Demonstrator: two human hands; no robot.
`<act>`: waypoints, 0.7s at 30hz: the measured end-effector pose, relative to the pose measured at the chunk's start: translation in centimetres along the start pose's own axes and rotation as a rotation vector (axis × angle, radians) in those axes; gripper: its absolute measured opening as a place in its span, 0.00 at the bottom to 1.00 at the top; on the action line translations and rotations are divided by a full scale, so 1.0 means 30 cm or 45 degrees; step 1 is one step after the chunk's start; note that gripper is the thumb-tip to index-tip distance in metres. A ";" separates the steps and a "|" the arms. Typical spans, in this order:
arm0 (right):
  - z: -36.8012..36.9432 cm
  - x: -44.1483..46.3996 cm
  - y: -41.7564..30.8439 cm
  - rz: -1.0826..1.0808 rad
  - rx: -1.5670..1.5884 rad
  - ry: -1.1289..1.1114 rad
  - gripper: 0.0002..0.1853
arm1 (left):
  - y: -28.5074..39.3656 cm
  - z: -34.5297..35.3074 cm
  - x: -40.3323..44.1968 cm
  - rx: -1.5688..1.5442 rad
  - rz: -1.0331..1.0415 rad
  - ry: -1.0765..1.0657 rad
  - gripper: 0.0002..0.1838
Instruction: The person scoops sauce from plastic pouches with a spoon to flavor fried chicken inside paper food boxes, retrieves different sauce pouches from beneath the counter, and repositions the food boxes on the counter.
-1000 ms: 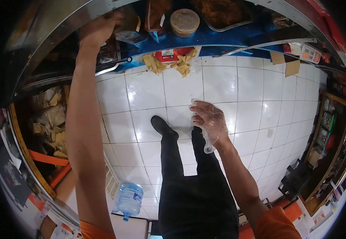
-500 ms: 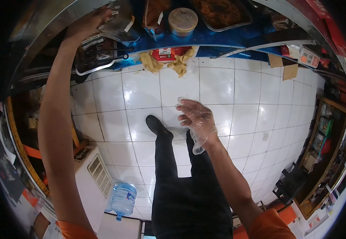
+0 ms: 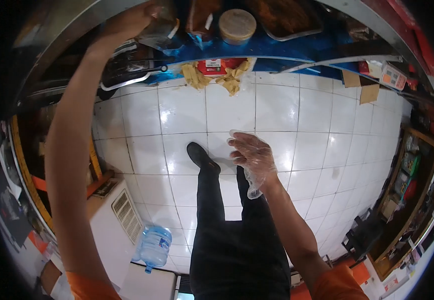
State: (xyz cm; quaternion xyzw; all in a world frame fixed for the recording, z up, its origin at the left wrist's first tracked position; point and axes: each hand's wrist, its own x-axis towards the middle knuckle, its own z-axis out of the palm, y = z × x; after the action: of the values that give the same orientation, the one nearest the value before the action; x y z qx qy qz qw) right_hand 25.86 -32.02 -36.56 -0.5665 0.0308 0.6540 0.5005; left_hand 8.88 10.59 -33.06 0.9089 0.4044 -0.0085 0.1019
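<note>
My left hand (image 3: 134, 22) reaches up to the shelf at the upper left, its fingers at the top of a clear plastic bag (image 3: 159, 35). Those fingers are dim and partly hidden, so their grip is unclear. A clear plastic glove (image 3: 261, 162) covers my right hand (image 3: 252, 152), which hangs over the floor with its fingers loosely bent and apart, holding nothing. Right of the bag stand a brown-filled pack (image 3: 199, 20) with a white label and a round lidded tub (image 3: 237, 26). Farther right is a metal tray (image 3: 297, 36) of brown food.
The blue shelf (image 3: 227, 55) has a metal frame around it. Below is a red box (image 3: 212, 67) with crumpled yellowish paper (image 3: 232, 82). A blue water bottle (image 3: 154, 247) lies beside a white appliance (image 3: 112, 230). A wooden shelf (image 3: 382, 255) stands on the right.
The view has shifted slightly. My left hand has moved a little to the right along the top of the plastic bag. My gloved right hand keeps nearly the same pose.
</note>
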 end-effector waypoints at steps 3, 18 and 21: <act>0.033 -0.012 -0.050 0.044 -0.113 0.024 0.20 | 0.049 -0.052 -0.069 0.370 -0.005 0.224 0.27; 0.633 0.527 -0.057 -0.007 0.260 -0.316 0.14 | 0.063 -0.314 -0.899 -1.477 -0.762 0.389 0.13; 0.714 0.528 -0.043 0.031 0.234 -0.158 0.13 | -0.054 -0.464 -1.086 -1.518 -0.780 0.105 0.13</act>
State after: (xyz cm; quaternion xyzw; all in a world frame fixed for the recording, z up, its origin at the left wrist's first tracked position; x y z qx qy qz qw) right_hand 13.81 -8.56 -40.46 -0.4761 0.0666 0.6882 0.5434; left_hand -15.17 -9.58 -16.53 0.5409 0.5830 0.2226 0.5639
